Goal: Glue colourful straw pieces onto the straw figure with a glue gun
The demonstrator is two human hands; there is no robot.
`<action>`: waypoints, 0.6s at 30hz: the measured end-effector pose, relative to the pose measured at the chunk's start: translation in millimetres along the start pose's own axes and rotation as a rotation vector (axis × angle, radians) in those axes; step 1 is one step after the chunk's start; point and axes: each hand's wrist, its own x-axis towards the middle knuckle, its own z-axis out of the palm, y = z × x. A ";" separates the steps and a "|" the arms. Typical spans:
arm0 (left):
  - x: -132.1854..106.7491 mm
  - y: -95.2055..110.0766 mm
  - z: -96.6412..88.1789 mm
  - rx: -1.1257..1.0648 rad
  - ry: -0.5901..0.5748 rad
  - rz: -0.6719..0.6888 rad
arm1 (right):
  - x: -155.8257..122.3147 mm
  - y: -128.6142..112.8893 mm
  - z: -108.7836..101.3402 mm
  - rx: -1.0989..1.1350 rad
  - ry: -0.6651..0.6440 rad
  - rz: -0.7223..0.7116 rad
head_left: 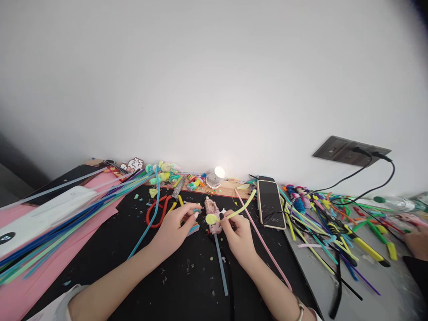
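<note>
My right hand pinches a yellow-green pipe cleaner, its near end coiled into a small disc beside the thumb. My left hand has its fingers closed round small coloured pieces, light blue showing at the fingertips, and its fingertips reach toward a pink glue gun. The glue gun lies between the two hands on a black mat, with a pale blue glue stick trailing toward me.
Red-handled scissors lie left of my left hand. A phone rests right of the hands, beside a long pink pipe cleaner. Bundled long pipe cleaners cross pink paper at left. Loose pipe cleaners and cables litter the right; another person's hand shows there.
</note>
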 end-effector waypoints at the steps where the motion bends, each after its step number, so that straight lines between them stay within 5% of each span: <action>1: -0.3 0.0 -0.3 0.023 0.008 0.008 | 0.0 -0.2 -0.1 0.000 0.000 0.001; 13: 2.2 -1.7 -10.1 0.133 0.202 -0.093 | -0.3 0.3 -1.2 0.000 0.010 0.015; 18: 5.8 -13.0 -7.2 0.178 0.197 0.023 | -0.2 0.2 -1.7 0.002 0.010 0.025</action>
